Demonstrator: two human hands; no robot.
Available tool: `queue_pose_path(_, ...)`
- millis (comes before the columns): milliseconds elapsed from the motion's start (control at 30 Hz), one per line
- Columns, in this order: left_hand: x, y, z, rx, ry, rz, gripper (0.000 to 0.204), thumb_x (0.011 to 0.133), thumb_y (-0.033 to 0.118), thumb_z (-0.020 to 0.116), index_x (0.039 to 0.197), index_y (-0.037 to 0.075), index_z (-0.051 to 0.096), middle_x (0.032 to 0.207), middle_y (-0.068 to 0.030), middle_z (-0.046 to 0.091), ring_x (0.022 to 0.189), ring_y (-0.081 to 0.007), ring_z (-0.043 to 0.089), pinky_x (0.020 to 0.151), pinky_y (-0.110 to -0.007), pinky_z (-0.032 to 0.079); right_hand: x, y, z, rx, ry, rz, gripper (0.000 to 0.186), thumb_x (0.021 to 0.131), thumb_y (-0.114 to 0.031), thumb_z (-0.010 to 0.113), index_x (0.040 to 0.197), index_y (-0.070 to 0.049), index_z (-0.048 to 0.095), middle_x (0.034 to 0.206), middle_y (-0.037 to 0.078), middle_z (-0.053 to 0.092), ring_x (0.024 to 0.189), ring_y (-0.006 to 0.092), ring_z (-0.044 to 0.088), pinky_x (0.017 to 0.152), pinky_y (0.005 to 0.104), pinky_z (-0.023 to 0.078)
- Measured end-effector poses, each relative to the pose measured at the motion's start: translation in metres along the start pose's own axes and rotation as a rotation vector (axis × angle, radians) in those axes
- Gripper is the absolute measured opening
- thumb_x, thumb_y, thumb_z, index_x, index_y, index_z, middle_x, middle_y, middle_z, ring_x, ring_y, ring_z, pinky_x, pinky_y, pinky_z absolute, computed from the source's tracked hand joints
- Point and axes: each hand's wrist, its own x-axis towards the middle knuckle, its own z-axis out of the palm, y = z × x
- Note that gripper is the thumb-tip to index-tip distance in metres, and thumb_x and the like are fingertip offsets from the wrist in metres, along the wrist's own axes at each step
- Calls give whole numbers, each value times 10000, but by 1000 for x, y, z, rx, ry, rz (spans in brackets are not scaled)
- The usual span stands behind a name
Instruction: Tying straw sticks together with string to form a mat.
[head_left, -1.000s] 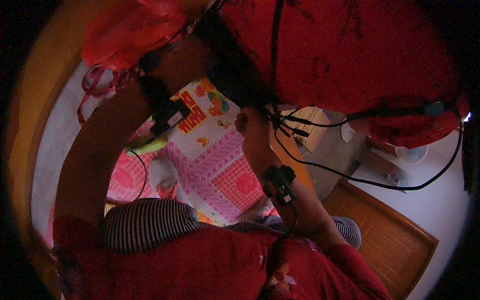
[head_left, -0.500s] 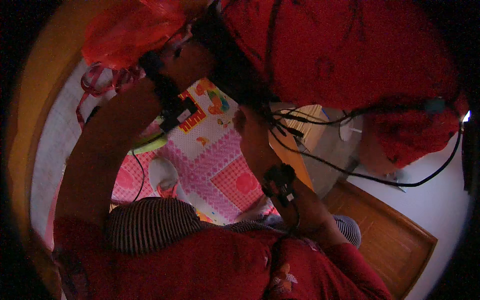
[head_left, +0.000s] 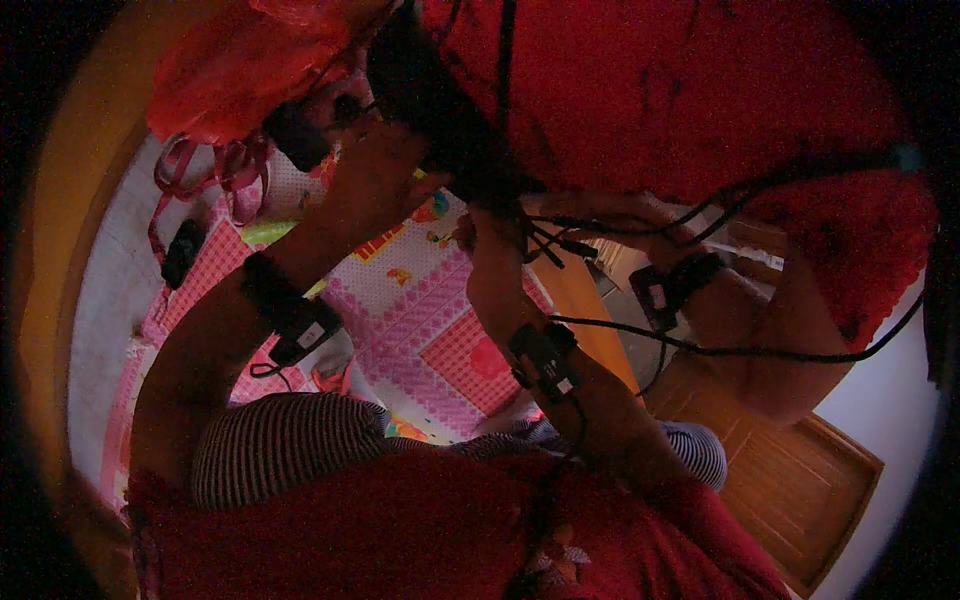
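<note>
Left hand (head_left: 380, 160), right hand (head_left: 492, 260) by dark mass (head_left: 425, 95), fingers (head_left: 430, 184) too shadowed to tell their hold, patterned cloth's (head_left: 385, 320) far edge hidden, red-clad person (head_left: 680, 110) cropped

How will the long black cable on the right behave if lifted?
Probably flexible: the black cable runs in a long, smooth curve. Likely light, since it looks thin beside the person's right hand. It might snag, as short black cable ends stick out in a cluster near that hand.
</note>
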Motion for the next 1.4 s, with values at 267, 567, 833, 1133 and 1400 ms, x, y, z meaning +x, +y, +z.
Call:
queue_pose_path(267,18,6,19,-192,18,-59,354,757,408,630,875,74,632,865,-101,599,853,-272,575,674,-438,425,-5,-12,-3,-18,29,14,129,836,-192,575,804,-74,533,711,24,527,604,103,492,557,238,407)
queue_pose_path(567,7,16,13,42,-215,-58,329,774,330,616,942,46,600,892,-117,589,868,-289,569,730,-458,434,2,-11,4,62,101,94,152,815,-194,612,868,-63,557,722,30,559,602,121,521,570,240,440)
queue_pose_path(833,-10,-6,23,-198,134,164,410,702,72,635,1100,41,538,1095,-145,550,1034,-320,520,886,-414,421,-23,66,-34,-131,-502,166,209,891,-190,537,1063,-73,558,954,54,605,871,181,590,717,313,488)
queue_pose_path(1133,-39,-20,17,-333,165,-71,312,742,-1,588,1048,48,549,1027,-128,564,973,-324,539,830,-419,441,20,61,-99,193,-88,251,187,858,-200,572,1008,-88,576,898,50,610,827,198,589,704,313,481)
queue_pose_path(1400,-29,-7,46,-806,41,-269,211,870,82,545,1076,36,534,1010,-101,581,917,-184,587,783,-305,478,46,5,-114,-557,-264,-491,214,833,-206,594,970,-42,585,911,69,614,804,231,581,716,350,471)
